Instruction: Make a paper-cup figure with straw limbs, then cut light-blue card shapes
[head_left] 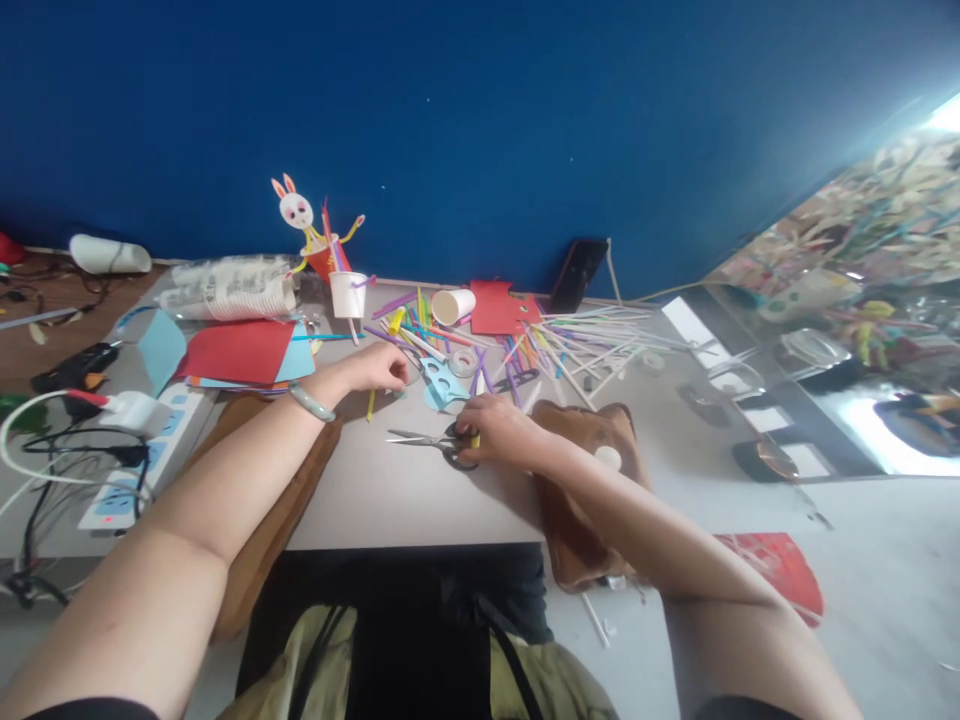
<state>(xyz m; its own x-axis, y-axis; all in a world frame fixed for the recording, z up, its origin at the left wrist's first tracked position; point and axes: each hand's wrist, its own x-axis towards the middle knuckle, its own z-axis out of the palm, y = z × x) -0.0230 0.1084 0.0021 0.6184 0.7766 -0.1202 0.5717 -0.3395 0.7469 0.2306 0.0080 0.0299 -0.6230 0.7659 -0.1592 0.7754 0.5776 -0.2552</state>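
Note:
My right hand (499,430) is closed round the dark handles of a pair of scissors (424,440), whose parted blades point left over the pale table (360,500). My left hand (381,368) has its fingers curled together above the table, near a tape roll and the coloured sticks; what it may hold is too small to tell. Between the hands lies a light-blue paper piece (442,380) with holes cut in it. A yellow stick (370,405) rests just below my left hand.
Behind the hands are many sticks (592,345), red paper (499,308), a white cup (349,296), a rabbit figure (297,212) and a leaning phone (577,275). A power strip (169,430) with cables stands left. Brown cushions (592,480) lie beneath both forearms.

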